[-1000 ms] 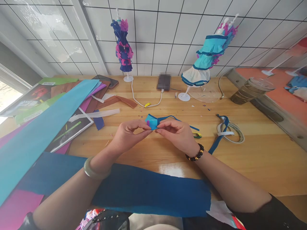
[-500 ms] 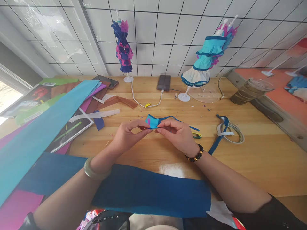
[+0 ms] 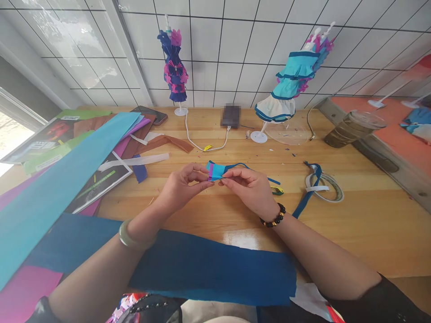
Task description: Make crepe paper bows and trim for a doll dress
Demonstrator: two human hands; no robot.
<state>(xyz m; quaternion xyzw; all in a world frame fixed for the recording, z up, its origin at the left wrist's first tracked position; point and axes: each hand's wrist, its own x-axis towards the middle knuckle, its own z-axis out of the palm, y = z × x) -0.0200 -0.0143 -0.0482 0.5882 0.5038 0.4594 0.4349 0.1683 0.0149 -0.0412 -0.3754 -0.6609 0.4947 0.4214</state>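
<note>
A small light-blue paper piece [image 3: 218, 170] with a purple stripe near its left end is held above the wooden table. My left hand [image 3: 185, 185] pinches its lower left edge between thumb and fingertips. On the other side, my right hand [image 3: 251, 188] pinches its lower right edge. A narrow dark-blue strip [image 3: 239, 164] runs from the piece behind my right hand, and its end shows to the right. Just beyond my right hand lies a yellow-green cutter [image 3: 278, 190], partly covered.
Dark-blue paper [image 3: 215, 269] spans the front edge under my left forearm. Coloured sheets [image 3: 84, 152] are piled at left. A tape roll [image 3: 336, 187] lies right, near a cup [image 3: 352, 129]. Dressed figures on stands [image 3: 175, 74] [image 3: 289, 85] and a dark box [image 3: 230, 116] stand behind.
The fingers of my left hand have shifted slightly, and more of the light-blue piece and its purple stripe shows. My right hand has barely moved and keeps its pinch.
</note>
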